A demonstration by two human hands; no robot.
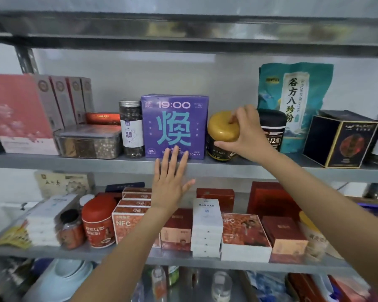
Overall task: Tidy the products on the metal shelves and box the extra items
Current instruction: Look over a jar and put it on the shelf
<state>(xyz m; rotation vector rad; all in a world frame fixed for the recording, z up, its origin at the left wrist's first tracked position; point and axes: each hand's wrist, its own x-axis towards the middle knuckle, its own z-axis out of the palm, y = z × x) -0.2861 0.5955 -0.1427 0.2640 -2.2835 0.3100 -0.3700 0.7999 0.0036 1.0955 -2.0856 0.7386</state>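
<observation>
On the upper of two stocked metal shelves (74,162), just right of centre: a squat dark jar (218,150) with gold lettering on its label and a broad, domed gold lid (222,127). Sits near the front lip of the shelf board, between a purple box (175,125) on its left and a black canister (273,127) on its right.

Right hand (249,131) clamped on the lid from the right, fingers curled across the top, thumb tucked under the rim. Left hand (169,182) flat and spread, fingers straight, tips reaching the bottom front of the purple box, gripping nothing; firmness of contact unclear.

Only a thin gap between jar and purple box. Black canister just beside the jar, partly hidden behind the right hand. Behind the canister, a tall teal pouch (297,94) upright near the wall; further right, a dark carton (338,140) turned at an angle. Left of the purple box, close against it, a tall clear jar with a silver cap (131,127), then a clear lidded tub (90,141), slim upright cartons (63,99) and a pink box (18,114).

Narrow bare strip of shelf along the front edge. Generous headroom above the gold lid, up to the shelf beam (183,29) overhead. Below, a lower shelf (52,250) packed tight with red, orange and white boxes and a red tin (98,223), directly under both forearms.
</observation>
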